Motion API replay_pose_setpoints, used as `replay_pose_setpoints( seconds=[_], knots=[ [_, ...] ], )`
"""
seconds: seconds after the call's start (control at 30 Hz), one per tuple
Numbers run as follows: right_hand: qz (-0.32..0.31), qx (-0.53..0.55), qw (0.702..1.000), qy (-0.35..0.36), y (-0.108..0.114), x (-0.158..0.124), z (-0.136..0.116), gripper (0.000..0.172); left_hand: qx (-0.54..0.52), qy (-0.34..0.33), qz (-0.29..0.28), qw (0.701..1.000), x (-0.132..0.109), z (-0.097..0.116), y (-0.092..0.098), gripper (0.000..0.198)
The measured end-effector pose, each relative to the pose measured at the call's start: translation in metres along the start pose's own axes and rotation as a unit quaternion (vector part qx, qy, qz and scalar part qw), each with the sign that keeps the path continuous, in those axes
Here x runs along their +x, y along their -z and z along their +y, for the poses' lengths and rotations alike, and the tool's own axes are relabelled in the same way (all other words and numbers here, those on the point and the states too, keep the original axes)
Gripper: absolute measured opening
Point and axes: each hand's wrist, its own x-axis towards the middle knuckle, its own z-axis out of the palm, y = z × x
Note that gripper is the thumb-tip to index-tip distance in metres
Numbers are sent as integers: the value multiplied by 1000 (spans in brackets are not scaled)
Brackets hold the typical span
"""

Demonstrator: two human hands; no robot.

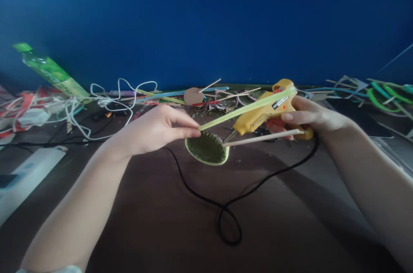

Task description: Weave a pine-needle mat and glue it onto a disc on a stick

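Observation:
My left hand [155,129] pinches a yellow-green strip [245,109] where it meets the rim of a round dark green disc [206,148]. The same pale colour runs around the disc's edge, and the strip's loose length slants up to the right. From the disc's right side a thin wooden stick [267,137] sticks out. My right hand [309,114] is wrapped around a yellow hot glue gun [254,116], partly behind the strip. Its metal nozzle [230,136] points down-left, close to the disc's upper right rim; whether they touch I cannot tell.
A black cord [200,195] loops over the dark table [155,230]. At left stand a white power strip [29,178], tangled white cables [77,120] and a leaning green bottle [54,71]. A cardboard disc [193,96] and coloured strips [383,96] lie along the back.

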Motion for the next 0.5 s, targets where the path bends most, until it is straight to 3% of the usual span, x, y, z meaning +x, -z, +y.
replay_pose_setpoints(
  seconds=[0.2,0.5],
  knots=[
    [5,0,999,-41,8,0,6,29,-11,-15,5,1000,-1,-4,0,21],
    [71,115,960,-244,-9,24,41,34,-12,-29,-12,999,1,-2,-2,21]
  ],
)
